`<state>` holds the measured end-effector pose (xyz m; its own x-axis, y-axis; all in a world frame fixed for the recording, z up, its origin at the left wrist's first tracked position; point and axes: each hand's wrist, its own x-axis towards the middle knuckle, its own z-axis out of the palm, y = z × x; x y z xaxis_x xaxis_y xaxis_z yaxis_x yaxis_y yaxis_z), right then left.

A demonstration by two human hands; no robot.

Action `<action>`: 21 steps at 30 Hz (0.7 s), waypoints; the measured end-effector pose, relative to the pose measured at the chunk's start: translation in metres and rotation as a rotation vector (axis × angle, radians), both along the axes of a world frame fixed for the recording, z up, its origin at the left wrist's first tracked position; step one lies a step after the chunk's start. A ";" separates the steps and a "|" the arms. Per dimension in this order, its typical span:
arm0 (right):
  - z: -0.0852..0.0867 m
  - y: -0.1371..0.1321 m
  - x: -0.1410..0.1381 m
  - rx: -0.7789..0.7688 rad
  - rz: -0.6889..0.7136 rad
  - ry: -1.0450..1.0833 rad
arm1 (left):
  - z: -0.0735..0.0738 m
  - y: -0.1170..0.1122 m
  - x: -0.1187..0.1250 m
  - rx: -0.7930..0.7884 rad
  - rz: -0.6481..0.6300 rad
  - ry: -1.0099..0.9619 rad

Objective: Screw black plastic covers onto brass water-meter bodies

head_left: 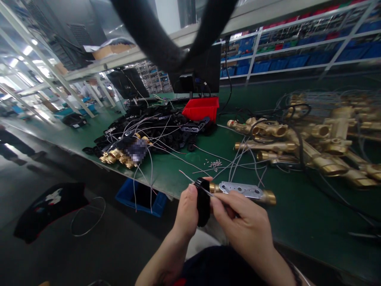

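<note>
My left hand (pixel 187 208) grips a black plastic housing (pixel 203 206) at the bench's front edge. Close beside it, my right hand (pixel 244 216) pinches a thin grey cable (pixel 206 191) that crosses the top of the housing. The cable's stripped end points up and left, past my left thumb. Just behind my right hand lies a brass valve body (pixel 270 197) with a silver metal plate (pixel 241 190) along its side. My palm hides part of the housing's lower side.
Small screws (pixel 216 163) lie scattered on the green bench (pixel 178 165). Brass valve bodies (pixel 333 159) with cables are piled at right, black plastic parts (pixel 160 127) at left. A red bin (pixel 201 109) stands behind; a blue crate (pixel 143 198) sits below the bench edge.
</note>
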<state>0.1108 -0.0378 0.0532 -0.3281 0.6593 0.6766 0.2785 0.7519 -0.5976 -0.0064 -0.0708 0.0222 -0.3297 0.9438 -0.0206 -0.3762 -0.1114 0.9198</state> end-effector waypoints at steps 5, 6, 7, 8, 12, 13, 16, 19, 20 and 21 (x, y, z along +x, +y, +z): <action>0.002 0.001 -0.001 -0.163 -0.012 0.085 | 0.001 -0.001 0.004 -0.010 -0.025 -0.023; 0.002 0.001 -0.001 -0.181 -0.008 0.097 | 0.002 -0.001 0.005 -0.013 -0.016 -0.020; 0.001 0.002 -0.002 -0.195 0.000 0.098 | 0.003 -0.001 0.005 -0.017 -0.007 -0.021; -0.001 0.002 -0.002 -0.201 0.006 0.088 | 0.003 0.000 0.005 -0.020 0.004 -0.024; -0.005 0.003 -0.004 -0.170 0.019 -0.005 | 0.004 0.002 0.004 -0.018 0.048 -0.037; -0.006 0.003 -0.004 -0.167 0.022 -0.015 | 0.003 0.002 0.004 -0.013 0.061 -0.036; -0.006 0.004 -0.005 -0.240 0.046 0.005 | -0.001 0.002 0.003 -0.002 0.077 -0.038; -0.006 0.005 -0.006 -0.340 0.059 0.085 | -0.005 0.001 0.003 0.005 0.052 -0.057; -0.006 0.005 -0.007 -0.345 0.051 0.108 | -0.006 0.001 0.003 0.007 0.047 -0.066; -0.007 0.005 -0.008 -0.335 0.036 0.122 | -0.007 0.001 0.003 0.007 0.044 -0.072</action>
